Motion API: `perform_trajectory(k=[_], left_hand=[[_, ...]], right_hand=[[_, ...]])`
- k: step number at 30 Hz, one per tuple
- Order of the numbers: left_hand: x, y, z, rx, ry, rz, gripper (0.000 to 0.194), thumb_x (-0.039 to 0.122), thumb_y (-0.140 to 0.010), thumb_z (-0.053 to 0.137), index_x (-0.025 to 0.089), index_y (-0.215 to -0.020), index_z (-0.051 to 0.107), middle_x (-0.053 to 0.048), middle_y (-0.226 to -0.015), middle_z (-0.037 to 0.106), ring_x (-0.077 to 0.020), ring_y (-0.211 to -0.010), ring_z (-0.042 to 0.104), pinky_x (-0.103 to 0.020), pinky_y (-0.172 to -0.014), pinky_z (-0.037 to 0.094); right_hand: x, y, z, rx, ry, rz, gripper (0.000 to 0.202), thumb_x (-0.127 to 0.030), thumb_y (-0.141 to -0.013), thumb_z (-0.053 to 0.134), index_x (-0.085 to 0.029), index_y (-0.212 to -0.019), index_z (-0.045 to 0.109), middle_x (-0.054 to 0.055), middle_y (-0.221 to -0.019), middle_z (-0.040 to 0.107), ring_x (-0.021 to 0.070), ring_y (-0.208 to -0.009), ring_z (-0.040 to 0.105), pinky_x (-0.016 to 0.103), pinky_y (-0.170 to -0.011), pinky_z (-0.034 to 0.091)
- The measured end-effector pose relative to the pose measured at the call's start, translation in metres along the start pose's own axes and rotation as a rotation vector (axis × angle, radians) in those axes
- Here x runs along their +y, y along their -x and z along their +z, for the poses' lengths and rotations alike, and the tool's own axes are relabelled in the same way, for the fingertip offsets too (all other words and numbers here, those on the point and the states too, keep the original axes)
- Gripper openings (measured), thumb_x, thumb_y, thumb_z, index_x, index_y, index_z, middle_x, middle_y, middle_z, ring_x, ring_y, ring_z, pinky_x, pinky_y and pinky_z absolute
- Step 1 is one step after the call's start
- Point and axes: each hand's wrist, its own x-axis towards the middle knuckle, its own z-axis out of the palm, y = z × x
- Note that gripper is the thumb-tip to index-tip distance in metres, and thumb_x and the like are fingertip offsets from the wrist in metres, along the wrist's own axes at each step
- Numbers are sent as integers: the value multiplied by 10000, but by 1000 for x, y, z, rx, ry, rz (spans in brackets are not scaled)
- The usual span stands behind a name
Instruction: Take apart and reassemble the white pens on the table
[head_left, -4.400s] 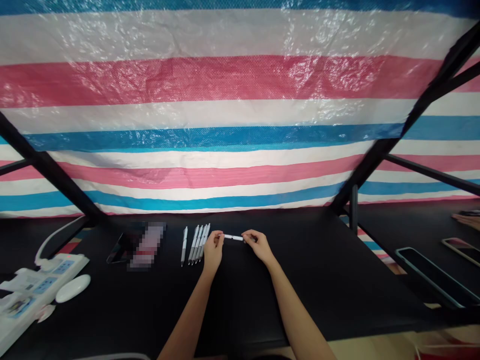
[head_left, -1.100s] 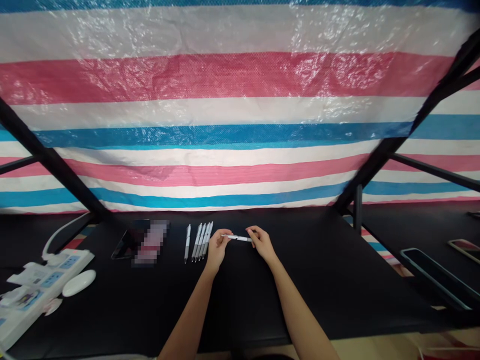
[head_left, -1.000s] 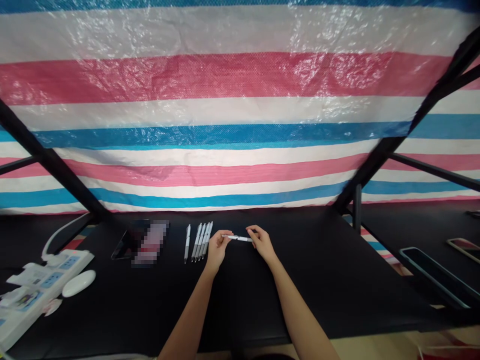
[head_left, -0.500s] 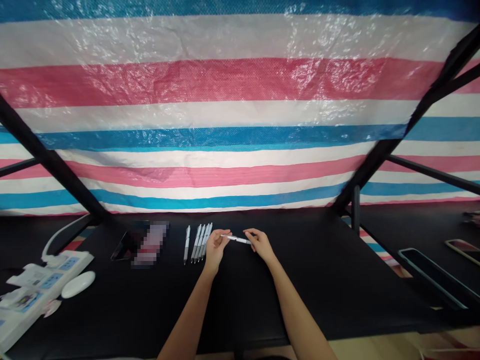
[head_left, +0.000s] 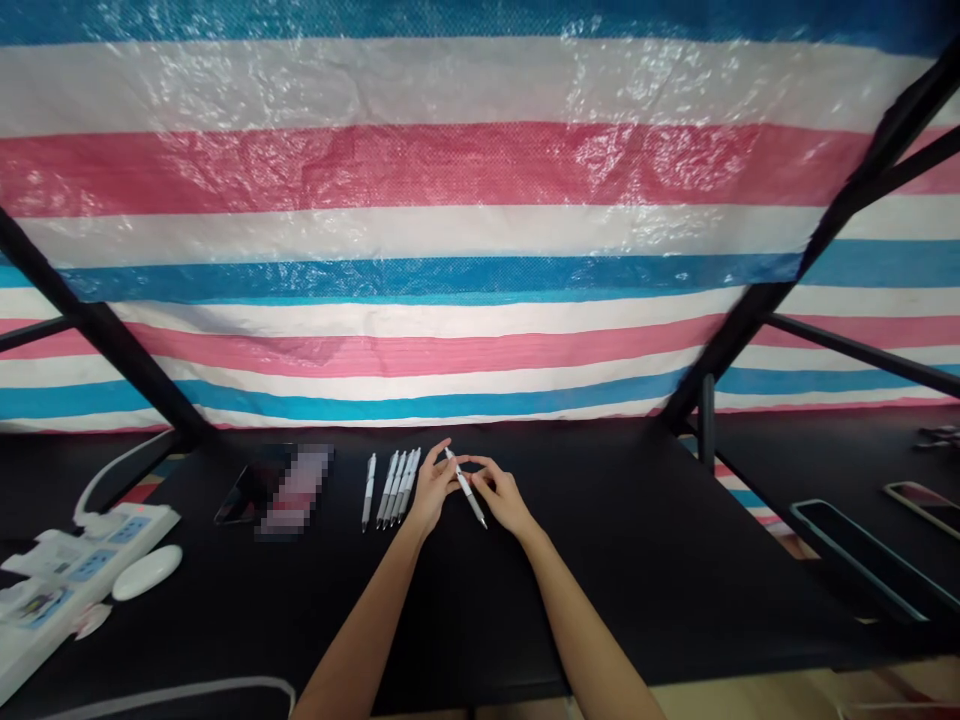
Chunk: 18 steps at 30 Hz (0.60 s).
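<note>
A white ballpoint pen point(head_left: 470, 497) with a grey grip is held between my hands over the black table, slanting with its tip toward me and to the right. My left hand point(head_left: 430, 495) pinches the pen on its left side, the index finger stretched up by the clicker end. On the other side, the fingers of my right hand point(head_left: 504, 500) close on the barrel, and the fingertips of both hands meet around it. Left of my left hand lies a row of several similar pens point(head_left: 393, 490), side by side with tips toward me; one pen point(head_left: 369, 492) sits slightly apart.
Farther left are a dark phone point(head_left: 251, 490) and a blurred-out item point(head_left: 296, 492). A white power strip point(head_left: 97, 560) with plugs and a white computer mouse point(head_left: 148, 572) occupy the left edge. Two phones lie at right, one light-edged point(head_left: 855, 555). Black frame bars flank a striped sheet point(head_left: 450, 350).
The pen has turned from nearly level to a steep slant, its tip now pointing toward me. My right hand has come closer to my left, and the fingertips now meet.
</note>
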Motion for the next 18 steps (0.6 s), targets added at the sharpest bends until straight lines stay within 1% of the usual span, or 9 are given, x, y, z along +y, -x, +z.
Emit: perform_trajectory(k=[1,3,6,7,9,11,15,18], left_hand=[[0,-2,1,-2,2,-7,606,399,-714,661,200,-1237,429,-97,-951,681,-149,-657,659,-326,-679,530],[1,-6,3,-4,-7,-25,575,391,-695,677,185,-1192,472,-70,-875,680,-138,-607,646,-312,-649,526],[2,-7,5,-26,-60,-56,502,393,-657,702,147,-1069,552,-33,-730,651,-139,-539,622,-294,-570,512],[2,-7,6,-31,-79,-65,483,393,-641,713,136,-1024,571,-25,-692,637,-139,-520,613,-292,-548,507],[1,-5,7,-24,-92,-75,457,394,-615,729,125,-959,591,-14,-650,617,-140,-496,600,-288,-520,496],[1,-4,6,16,-54,-70,445,393,-610,731,129,-940,591,-10,-649,611,-135,-495,595,-281,-514,486],[0,-4,2,110,89,-30,481,381,-641,718,150,-1035,565,-11,-683,625,-94,-486,562,-238,-506,443],[-3,-6,-1,120,145,-13,505,368,-643,725,154,-1066,554,-10,-691,627,-80,-484,546,-223,-502,422]], right_hand=[[3,-1,-4,68,15,0,339,-400,-848,472,-204,-1107,568,19,-733,661,154,-678,607,263,-665,453],[10,-5,-11,182,8,42,326,-417,-851,450,-182,-1019,600,26,-709,645,155,-648,588,263,-642,446],[20,-9,-18,323,-50,84,366,-470,-846,419,-167,-902,616,31,-673,618,153,-596,553,263,-603,438],[22,-9,-19,346,-75,98,380,-486,-840,416,-165,-879,614,31,-657,612,155,-587,549,263,-595,438],[23,-10,-20,362,-94,119,394,-506,-834,413,-166,-851,613,27,-630,602,158,-577,547,264,-589,437],[23,-9,-19,343,-67,126,394,-507,-837,409,-174,-844,619,24,-625,603,161,-586,555,264,-598,435],[21,-7,-18,300,9,130,398,-500,-854,382,-186,-831,626,25,-629,615,171,-615,577,264,-615,432],[20,-7,-18,287,41,135,413,-500,-862,363,-185,-827,628,29,-628,620,175,-619,584,264,-617,432]])
